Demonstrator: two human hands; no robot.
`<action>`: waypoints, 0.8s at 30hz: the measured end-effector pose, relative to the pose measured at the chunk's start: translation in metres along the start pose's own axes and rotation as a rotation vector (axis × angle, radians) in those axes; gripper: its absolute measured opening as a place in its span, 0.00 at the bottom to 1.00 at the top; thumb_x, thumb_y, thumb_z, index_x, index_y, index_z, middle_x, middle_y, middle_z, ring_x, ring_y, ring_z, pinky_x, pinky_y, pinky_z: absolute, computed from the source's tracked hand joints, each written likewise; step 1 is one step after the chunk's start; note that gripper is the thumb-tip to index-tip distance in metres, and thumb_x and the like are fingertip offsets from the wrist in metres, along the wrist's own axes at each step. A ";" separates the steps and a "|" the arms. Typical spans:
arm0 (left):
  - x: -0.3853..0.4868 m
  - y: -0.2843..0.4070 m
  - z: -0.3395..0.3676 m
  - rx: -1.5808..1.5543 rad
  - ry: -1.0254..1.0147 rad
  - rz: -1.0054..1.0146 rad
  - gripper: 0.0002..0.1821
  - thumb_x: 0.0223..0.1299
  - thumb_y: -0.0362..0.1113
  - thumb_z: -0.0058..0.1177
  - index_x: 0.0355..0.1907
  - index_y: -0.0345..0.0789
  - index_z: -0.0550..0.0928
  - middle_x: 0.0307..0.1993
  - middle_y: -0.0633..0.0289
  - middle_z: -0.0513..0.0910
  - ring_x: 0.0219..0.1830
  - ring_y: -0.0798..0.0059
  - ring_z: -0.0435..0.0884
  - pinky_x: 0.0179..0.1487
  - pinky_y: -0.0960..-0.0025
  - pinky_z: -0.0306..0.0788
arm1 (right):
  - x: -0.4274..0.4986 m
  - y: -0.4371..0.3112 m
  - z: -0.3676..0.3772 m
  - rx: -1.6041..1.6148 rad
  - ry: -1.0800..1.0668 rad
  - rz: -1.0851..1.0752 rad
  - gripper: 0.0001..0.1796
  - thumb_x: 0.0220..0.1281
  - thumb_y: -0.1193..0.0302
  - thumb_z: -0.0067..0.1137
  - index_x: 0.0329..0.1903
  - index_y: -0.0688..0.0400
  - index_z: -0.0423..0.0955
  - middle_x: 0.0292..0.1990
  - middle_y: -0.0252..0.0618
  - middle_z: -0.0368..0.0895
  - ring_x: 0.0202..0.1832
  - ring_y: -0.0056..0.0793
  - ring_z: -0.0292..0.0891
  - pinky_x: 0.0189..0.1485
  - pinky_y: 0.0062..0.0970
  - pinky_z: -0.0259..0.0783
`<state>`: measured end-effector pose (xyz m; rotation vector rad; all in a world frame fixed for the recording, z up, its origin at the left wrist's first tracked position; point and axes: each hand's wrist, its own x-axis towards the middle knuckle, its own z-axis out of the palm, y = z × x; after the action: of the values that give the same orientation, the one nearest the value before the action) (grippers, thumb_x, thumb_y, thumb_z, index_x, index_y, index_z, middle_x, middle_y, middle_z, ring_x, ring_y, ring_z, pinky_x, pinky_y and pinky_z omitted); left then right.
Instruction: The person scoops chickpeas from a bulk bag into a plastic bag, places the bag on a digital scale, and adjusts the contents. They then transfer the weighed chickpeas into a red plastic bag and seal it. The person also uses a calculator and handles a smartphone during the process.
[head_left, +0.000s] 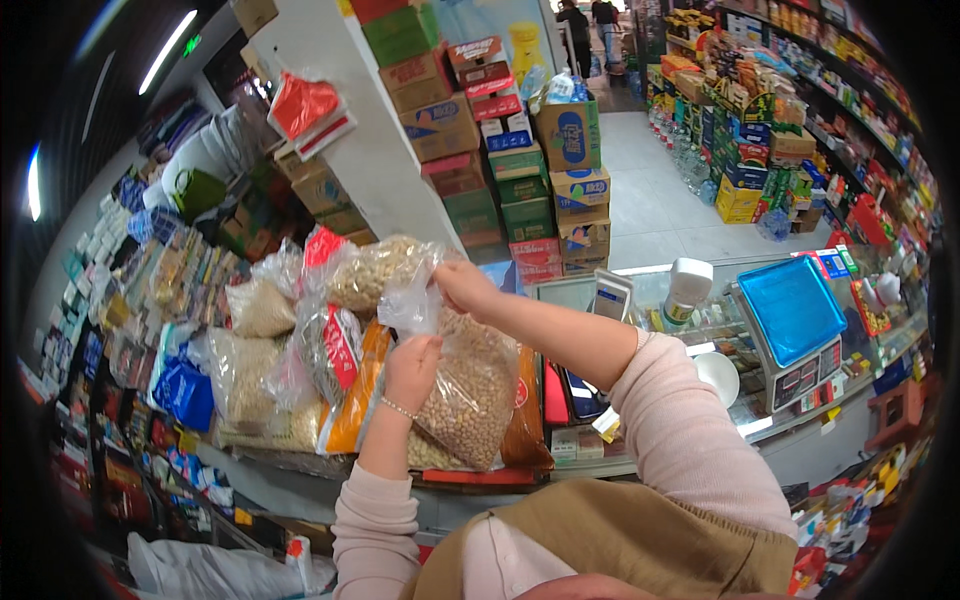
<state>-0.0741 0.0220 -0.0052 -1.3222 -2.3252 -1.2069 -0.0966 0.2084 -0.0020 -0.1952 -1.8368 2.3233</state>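
On a counter before me lies a clear plastic bag of light brown beans or nuts (469, 390). Above its top, my left hand (411, 371) grips the gathered neck of a clear plastic bag (409, 311). My right hand (459, 285) is closed on the same plastic, a little higher and to the right. Whether this plastic belongs to the bean bag or to the bag of pale dried goods (367, 277) behind it, I cannot tell. An orange package (367, 394) lies left of the bean bag, beside a clear bag with a red label (341, 349).
Bags of pale grain (255, 375) and a blue bag (182, 391) lie to the left. On the glass counter at right stand a weighing scale with a blue tray (791, 307), a white container (688, 289) and a white bowl (716, 379). Stacked cartons (581, 217) rise behind.
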 end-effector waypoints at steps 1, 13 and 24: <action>0.001 0.000 -0.002 0.140 0.040 0.016 0.17 0.66 0.41 0.49 0.23 0.33 0.75 0.19 0.52 0.73 0.23 0.58 0.74 0.28 0.61 0.67 | -0.006 0.005 -0.005 -0.057 -0.004 -0.110 0.12 0.59 0.66 0.52 0.29 0.61 0.77 0.17 0.33 0.68 0.18 0.21 0.63 0.21 0.25 0.60; -0.024 0.003 0.006 0.380 0.018 0.047 0.16 0.62 0.39 0.53 0.21 0.33 0.74 0.23 0.51 0.75 0.26 0.51 0.75 0.30 0.58 0.67 | -0.028 0.026 -0.025 0.052 0.047 -0.215 0.14 0.63 0.67 0.49 0.44 0.63 0.74 0.24 0.33 0.73 0.24 0.18 0.69 0.25 0.20 0.65; -0.034 -0.004 0.024 0.383 0.153 0.344 0.08 0.49 0.27 0.55 0.35 0.36 0.81 0.28 0.58 0.79 0.29 0.60 0.77 0.35 0.65 0.71 | -0.166 0.020 0.054 -0.167 -0.412 -0.783 0.16 0.57 0.69 0.52 0.48 0.60 0.75 0.39 0.41 0.78 0.49 0.38 0.70 0.56 0.33 0.64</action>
<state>-0.0531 0.0170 -0.0410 -1.3598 -1.9862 -0.6897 0.0533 0.1164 -0.0097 0.8803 -1.8016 1.7272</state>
